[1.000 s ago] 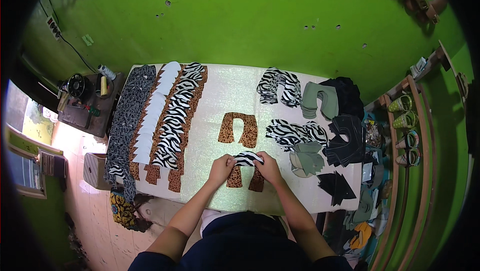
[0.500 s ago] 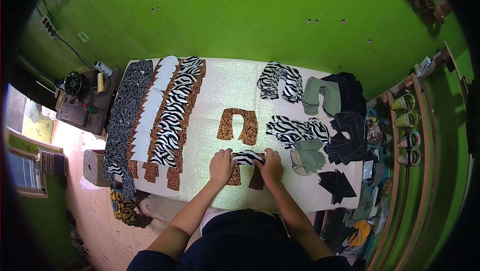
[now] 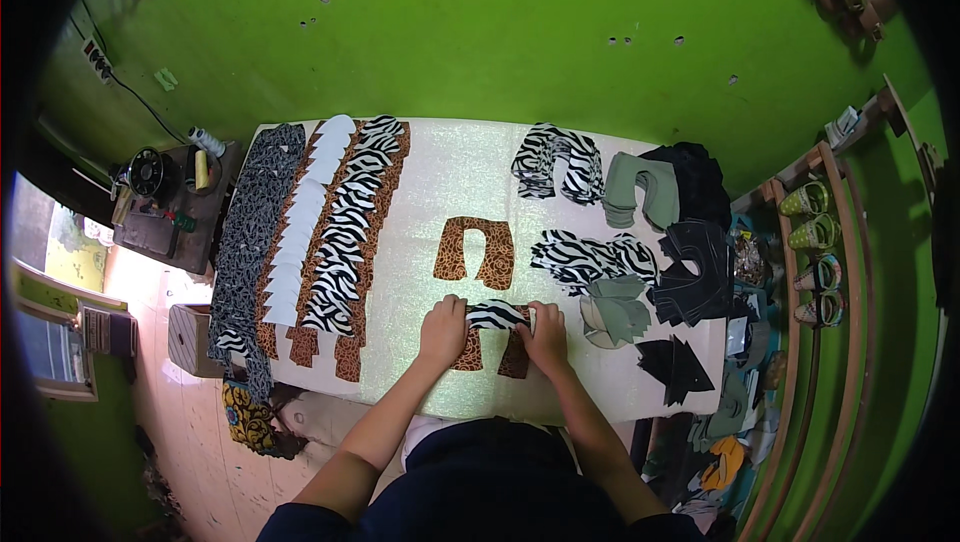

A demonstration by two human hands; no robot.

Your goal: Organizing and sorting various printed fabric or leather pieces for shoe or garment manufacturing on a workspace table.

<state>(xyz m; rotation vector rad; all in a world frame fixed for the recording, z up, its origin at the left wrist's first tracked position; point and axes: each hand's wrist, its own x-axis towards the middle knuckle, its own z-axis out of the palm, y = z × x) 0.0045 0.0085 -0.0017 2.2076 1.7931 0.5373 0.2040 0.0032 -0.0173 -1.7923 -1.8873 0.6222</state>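
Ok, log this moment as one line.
left hand: at left end of zebra-print strip | right hand: at its right end | strip: over brown arch-shaped piece

Pitted green wall; pale floor, daylit left.

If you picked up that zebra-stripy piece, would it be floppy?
Probably a bit bendy: the zebra-striped piece looks thin. It's likely light, being small beside the left hand and right hand. Its flat shape probably won't roll.
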